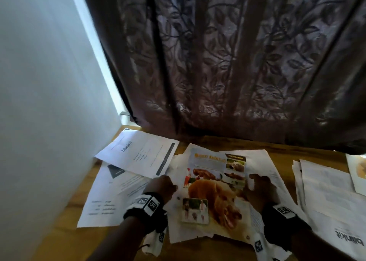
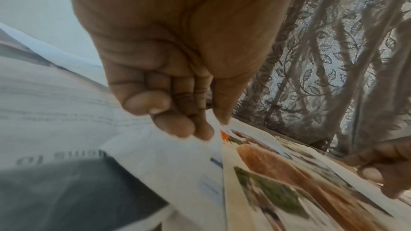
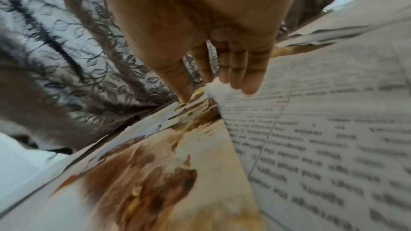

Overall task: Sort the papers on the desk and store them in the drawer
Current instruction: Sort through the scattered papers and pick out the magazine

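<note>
A colour page with dog photos [image 1: 213,191] lies in the middle of the wooden desk [image 1: 287,152], on top of other white sheets. My left hand [image 1: 168,183] pinches its left edge between thumb and curled fingers [image 2: 177,129]. My right hand [image 1: 255,183] is at the right edge, with the thumb [image 3: 184,97] on the colour page [image 3: 177,164] and the fingers [image 3: 244,80] beside the edge over a printed text sheet [image 3: 322,147]. No drawer is in view.
Two white sheets lie at the left: a "blinkit" sheet [image 1: 136,153] and one with a dark triangle [image 1: 107,197]. A stack of white papers [image 1: 326,191] sits at the right. A dark leaf-patterned curtain [image 1: 227,62] hangs behind the desk, and a white wall [image 1: 49,102] stands at the left.
</note>
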`<state>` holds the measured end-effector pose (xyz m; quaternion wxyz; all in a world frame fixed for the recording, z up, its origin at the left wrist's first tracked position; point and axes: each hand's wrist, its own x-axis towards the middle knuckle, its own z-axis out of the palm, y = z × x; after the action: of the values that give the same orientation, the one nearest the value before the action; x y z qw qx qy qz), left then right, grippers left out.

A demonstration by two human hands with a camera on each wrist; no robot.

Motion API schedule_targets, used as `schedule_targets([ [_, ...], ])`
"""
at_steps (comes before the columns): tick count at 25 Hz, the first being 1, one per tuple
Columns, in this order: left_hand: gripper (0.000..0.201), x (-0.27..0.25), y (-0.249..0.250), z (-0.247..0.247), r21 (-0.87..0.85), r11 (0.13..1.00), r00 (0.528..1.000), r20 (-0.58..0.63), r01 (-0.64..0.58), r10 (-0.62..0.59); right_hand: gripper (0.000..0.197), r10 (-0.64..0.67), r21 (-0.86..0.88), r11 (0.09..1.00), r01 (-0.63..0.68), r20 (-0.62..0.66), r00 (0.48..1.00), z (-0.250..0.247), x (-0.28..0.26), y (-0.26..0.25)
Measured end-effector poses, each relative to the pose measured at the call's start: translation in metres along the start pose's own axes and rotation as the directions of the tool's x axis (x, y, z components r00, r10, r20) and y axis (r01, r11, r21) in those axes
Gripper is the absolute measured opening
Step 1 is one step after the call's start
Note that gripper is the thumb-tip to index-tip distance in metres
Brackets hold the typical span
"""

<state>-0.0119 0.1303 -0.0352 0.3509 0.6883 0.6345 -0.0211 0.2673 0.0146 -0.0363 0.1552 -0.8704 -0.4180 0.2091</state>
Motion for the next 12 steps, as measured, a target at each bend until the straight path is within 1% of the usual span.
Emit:
schedule_targets([
  [1,0.025,0.002,0.001,-0.007,0.076,0.997,0.998,-0.059,0.0,0.004,0.055,-0.054,-0.059,0.997,0.054,0.009,0.999,0.0,0.003,-0.007],
  [2,0.031,0.005,0.002,-0.013,0.14,0.99,0.993,-0.114,-0.001,0.017,0.056,-0.12,-0.087,0.988,0.124,0.048,0.992,0.002,0.007,-0.012],
  [4,0.037,0.015,0.0,-0.022,0.241,0.97,0.977,-0.198,-0.033,0.083,0.055,-0.272,-0.113,0.95,0.289,0.149,0.951,0.011,0.011,-0.034],
  [5,0.038,0.022,-0.003,-0.024,0.289,0.955,0.966,-0.22,-0.066,0.133,0.055,-0.323,-0.152,0.924,0.352,0.187,0.928,0.018,0.013,-0.045],
  [6,0.039,0.028,-0.003,-0.025,0.326,0.941,0.959,-0.227,-0.092,0.172,0.057,-0.38,-0.191,0.887,0.42,0.211,0.9,0.026,0.016,-0.054],
  [8,0.045,0.039,-0.005,-0.024,0.372,0.922,0.952,-0.231,-0.103,0.199,0.065,-0.432,-0.277,0.82,0.502,0.277,0.858,0.038,0.018,-0.068],
  [10,0.059,0.052,-0.01,-0.023,0.399,0.913,0.965,-0.196,-0.084,0.175,0.069,-0.432,-0.353,0.76,0.545,0.352,0.83,0.048,0.019,-0.076],
  [12,0.073,0.064,-0.017,-0.02,0.41,0.909,0.984,-0.116,-0.076,0.135,0.072,-0.417,-0.376,0.723,0.579,0.431,0.8,0.055,0.021,-0.079],
])
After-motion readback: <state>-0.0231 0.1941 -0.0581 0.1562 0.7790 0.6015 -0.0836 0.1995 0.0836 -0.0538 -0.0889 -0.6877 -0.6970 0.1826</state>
